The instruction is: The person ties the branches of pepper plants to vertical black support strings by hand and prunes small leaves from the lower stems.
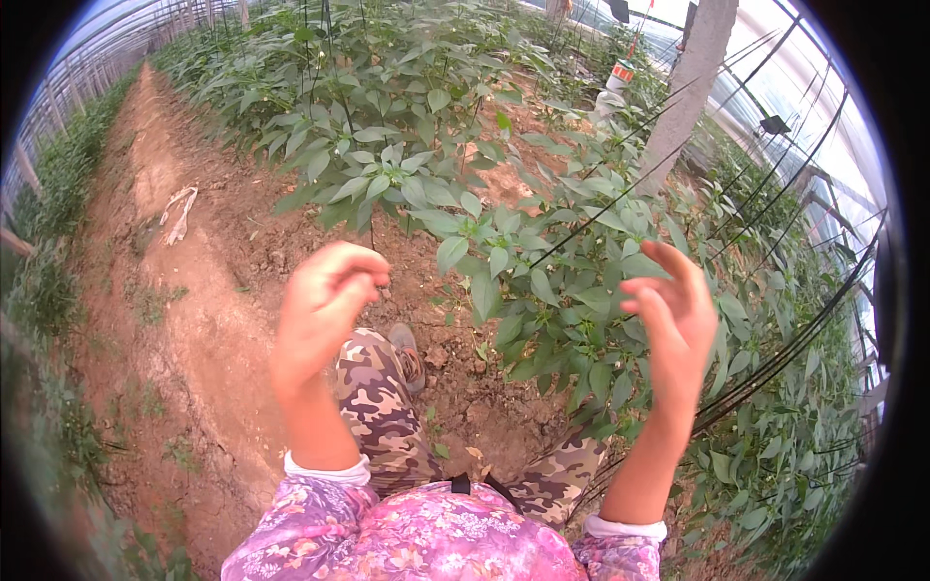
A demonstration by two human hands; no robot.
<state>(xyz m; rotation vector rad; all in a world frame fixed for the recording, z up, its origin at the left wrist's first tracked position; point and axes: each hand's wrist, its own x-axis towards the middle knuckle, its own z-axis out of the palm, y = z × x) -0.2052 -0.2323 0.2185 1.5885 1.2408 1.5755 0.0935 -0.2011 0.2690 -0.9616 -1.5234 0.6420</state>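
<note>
My left hand (327, 305) is raised over the bare soil, its fingers curled loosely towards the thumb, and I see nothing in it. On the other side, my right hand (676, 305) is lifted in front of pepper plants, thumb and fingers apart with no object between them. Both hands are a little blurred. Between them stands a leafy pepper plant (523, 247) with small pale flowers. Whether the right hand touches any leaf, I cannot tell. Black strings (610, 207) slant down into the foliage between the hands.
A dirt path (167, 290) runs along the left, with a pale scrap (179, 214) lying on it. A concrete post (683, 102) rises among the plants at right. Near it is a white container with an orange-marked top (620, 75). Black lines (792, 341) cross the right side.
</note>
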